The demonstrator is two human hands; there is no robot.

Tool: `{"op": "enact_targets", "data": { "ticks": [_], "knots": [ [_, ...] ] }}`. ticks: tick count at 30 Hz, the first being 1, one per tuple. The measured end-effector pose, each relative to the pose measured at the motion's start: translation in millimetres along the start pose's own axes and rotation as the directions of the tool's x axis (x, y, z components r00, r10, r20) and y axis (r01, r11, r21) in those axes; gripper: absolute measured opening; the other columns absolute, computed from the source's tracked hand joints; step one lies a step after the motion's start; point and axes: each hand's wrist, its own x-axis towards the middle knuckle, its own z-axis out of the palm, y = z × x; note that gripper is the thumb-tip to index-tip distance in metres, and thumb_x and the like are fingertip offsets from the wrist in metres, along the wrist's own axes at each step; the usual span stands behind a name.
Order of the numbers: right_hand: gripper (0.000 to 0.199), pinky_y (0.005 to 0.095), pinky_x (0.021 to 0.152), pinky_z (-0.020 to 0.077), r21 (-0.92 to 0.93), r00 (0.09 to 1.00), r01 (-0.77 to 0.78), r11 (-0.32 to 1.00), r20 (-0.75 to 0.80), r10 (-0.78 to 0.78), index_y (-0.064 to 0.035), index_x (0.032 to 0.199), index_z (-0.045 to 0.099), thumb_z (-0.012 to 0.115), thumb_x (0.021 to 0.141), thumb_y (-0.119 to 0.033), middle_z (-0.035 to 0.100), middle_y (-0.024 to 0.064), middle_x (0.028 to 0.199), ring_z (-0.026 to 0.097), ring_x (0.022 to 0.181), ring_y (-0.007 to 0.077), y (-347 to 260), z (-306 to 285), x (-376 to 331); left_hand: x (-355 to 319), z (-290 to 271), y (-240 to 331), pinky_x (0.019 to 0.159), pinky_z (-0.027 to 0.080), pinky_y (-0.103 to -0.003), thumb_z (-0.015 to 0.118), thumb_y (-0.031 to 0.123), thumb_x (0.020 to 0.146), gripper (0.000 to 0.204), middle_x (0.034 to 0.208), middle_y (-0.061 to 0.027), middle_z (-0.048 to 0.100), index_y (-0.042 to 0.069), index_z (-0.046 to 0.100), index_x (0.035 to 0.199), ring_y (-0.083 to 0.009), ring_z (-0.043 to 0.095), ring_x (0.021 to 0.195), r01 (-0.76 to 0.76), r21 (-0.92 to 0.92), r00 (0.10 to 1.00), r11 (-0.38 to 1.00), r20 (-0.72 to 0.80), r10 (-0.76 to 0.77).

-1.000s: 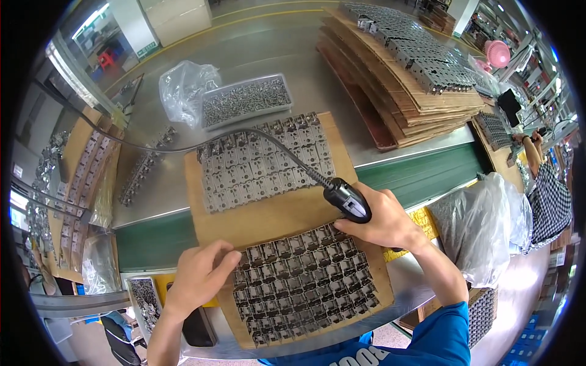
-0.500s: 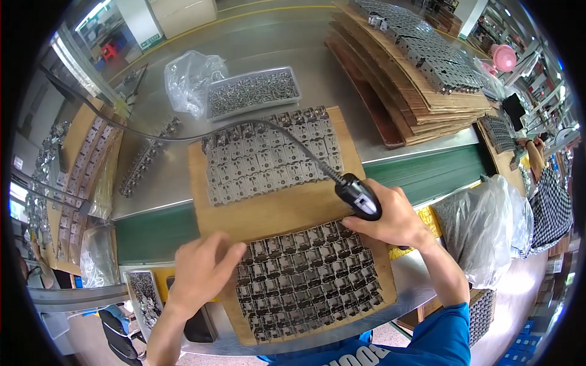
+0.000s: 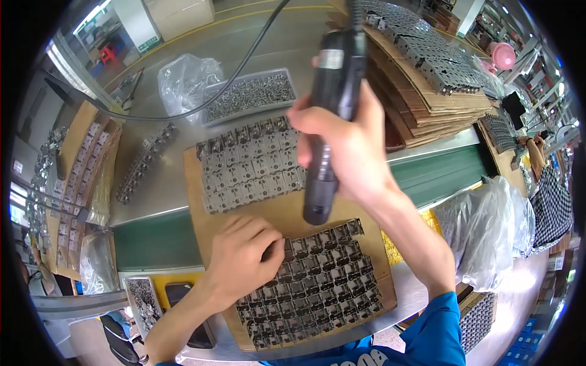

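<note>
Presently, at the far left, strips of small metal parts point(image 3: 58, 177) lie on cardboard, and a small tray of screws point(image 3: 141, 297) sits by the bench edge. Moving right, the left hand point(image 3: 241, 256) rests fingers curled, pressing on the upper left corner of the near batch of dark metal parts point(image 3: 317, 280) laid in rows on a cardboard sheet point(image 3: 268, 213); it pins rather than grasps. Beyond it, a second batch of grey parts point(image 3: 250, 161) occupies the sheet's far half, with a tray of loose screws point(image 3: 247, 94) behind. The right hand point(image 3: 348, 146) is clamped around a black electric screwdriver point(image 3: 323, 122), held upright, its tip hanging just above the near batch's top row. Which parts are already fastened cannot be told; judging by position, work stands at that top row. Stacked loaded cardboard sheets point(image 3: 427, 73) wait at right.
</note>
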Motion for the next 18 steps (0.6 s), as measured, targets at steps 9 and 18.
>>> {"op": "enact_targets", "data": {
  "ticks": [9, 18],
  "knots": [
    [0.038, 0.0312, 0.044, 0.0473, -0.010, 0.997, -0.073, 0.997, 0.005, 0.073, -0.0026, 0.106, 0.043, 0.064, 0.076, 0.003, 0.062, 0.0100, 0.081, 0.057, 0.048, 0.0177, 26.8, 20.6, 11.6, -6.9, 3.2, -0.6, 0.078, 0.051, -0.038, 0.077, 0.003, 0.069, 0.016, 0.086, -0.0065, 0.065, 0.002, 0.067, 0.081, -0.0228, 0.064, 0.079, -0.302, 0.243, 0.946, 0.922, -0.044, 0.322],
    [0.038, 0.0313, 0.042, 0.0476, -0.028, 0.996, -0.084, 0.996, 0.024, 0.085, 0.0000, 0.107, 0.044, 0.064, 0.075, 0.003, 0.063, 0.0097, 0.078, 0.058, 0.048, 0.0171, 29.6, 25.1, 12.6, -8.6, 4.0, -1.2, 0.078, 0.051, -0.038, 0.076, 0.004, 0.070, 0.015, 0.087, -0.0066, 0.065, 0.001, 0.068, 0.083, -0.0222, 0.063, 0.081, -0.317, 0.248, 0.941, 0.915, -0.039, 0.336]
  ]
}}
